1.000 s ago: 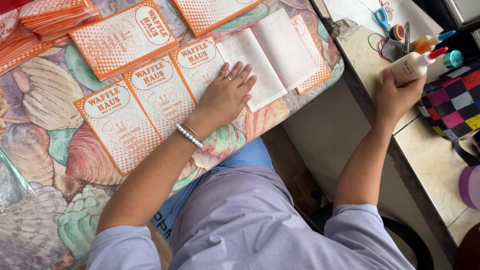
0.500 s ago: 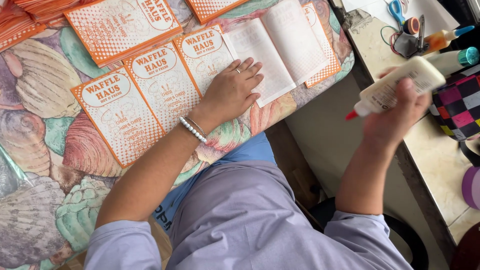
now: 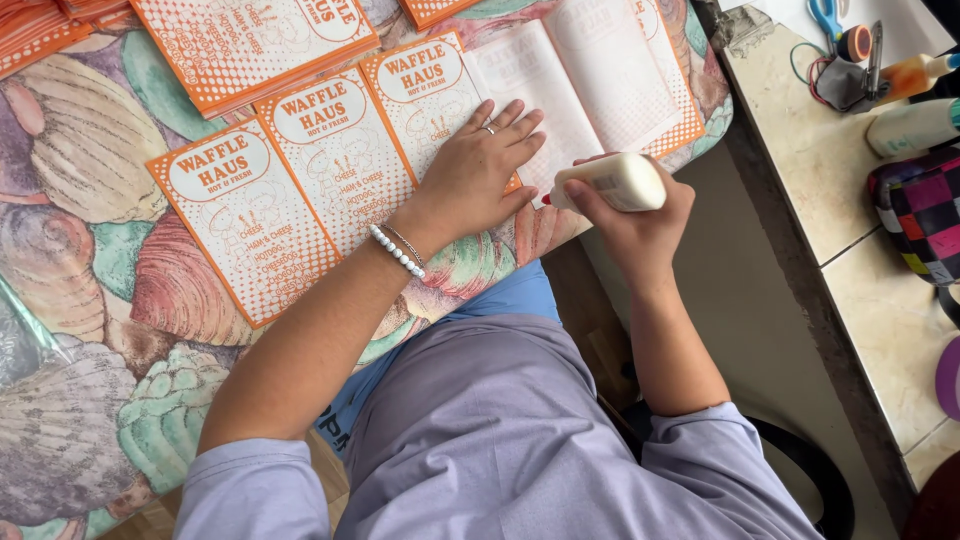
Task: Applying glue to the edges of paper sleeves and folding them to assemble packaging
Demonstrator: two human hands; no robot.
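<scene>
Head view: my left hand (image 3: pixel 478 170) lies flat, fingers spread, grasping nothing, pressing down on the orange-and-white folded leaflet (image 3: pixel 420 110) that lies open on the shell-patterned tablecloth (image 3: pixel 90 300). My right hand (image 3: pixel 635 215) is wrapped around a white glue bottle (image 3: pixel 610 182), held sideways, its red tip at the bare white inside page (image 3: pixel 590 75), just beside my left fingertips. Scissors (image 3: pixel 835 25) and another bottle (image 3: pixel 915 127) sit on the counter (image 3: pixel 800 150) to my right.

lavender short sleeves | blue trousers | left hand (image 3: pixel 473 180): ring, bead bracelet (image 3: pixel 396 251)
</scene>
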